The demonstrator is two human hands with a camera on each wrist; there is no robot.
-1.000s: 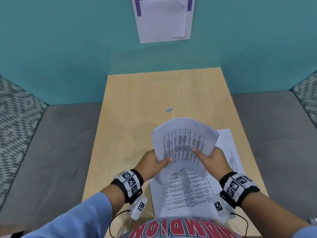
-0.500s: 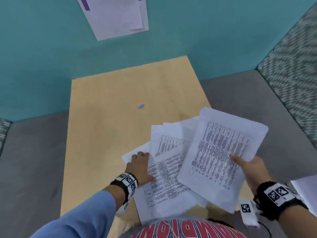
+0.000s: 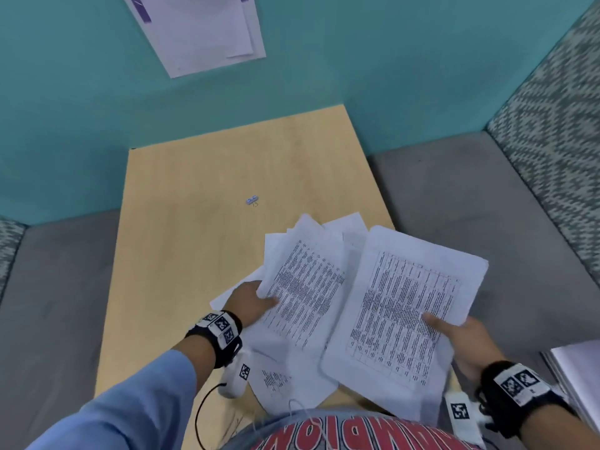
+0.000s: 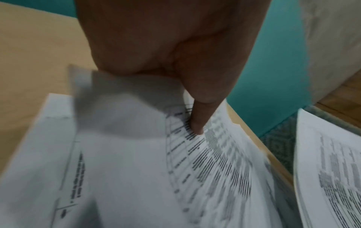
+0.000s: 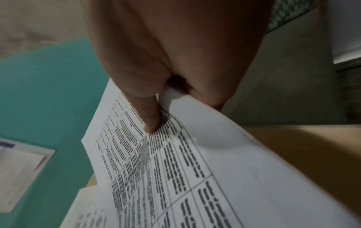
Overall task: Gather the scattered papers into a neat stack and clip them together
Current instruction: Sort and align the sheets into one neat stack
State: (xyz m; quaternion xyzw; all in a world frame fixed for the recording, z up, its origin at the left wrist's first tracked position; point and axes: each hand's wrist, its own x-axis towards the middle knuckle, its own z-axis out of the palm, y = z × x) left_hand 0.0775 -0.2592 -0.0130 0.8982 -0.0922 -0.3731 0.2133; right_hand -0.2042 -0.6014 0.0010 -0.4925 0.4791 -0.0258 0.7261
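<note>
My right hand (image 3: 454, 336) pinches a printed sheet (image 3: 402, 306) by its near right edge and holds it above the table's right side; the thumb (image 5: 150, 117) lies on top of that sheet (image 5: 195, 169). My left hand (image 3: 253, 300) grips another printed sheet (image 3: 308, 287), thumb (image 4: 201, 117) pressed on the print, lifting it off the loose papers (image 3: 344, 228) under it. More sheets (image 3: 279, 381) lie by the table's near edge. A small blue paper clip (image 3: 252, 200) lies alone at mid-table.
The wooden table (image 3: 194, 254) stands against a teal wall with a taped notice (image 3: 201, 30). Grey upholstered seats (image 3: 454, 196) flank it. Another pile of white paper (image 3: 578, 375) sits on the seat at the far right.
The left hand, flat on the papers half a second ago, now grips a sheet and lifts it. The right hand's sheet has stayed out to the right. The head view turned.
</note>
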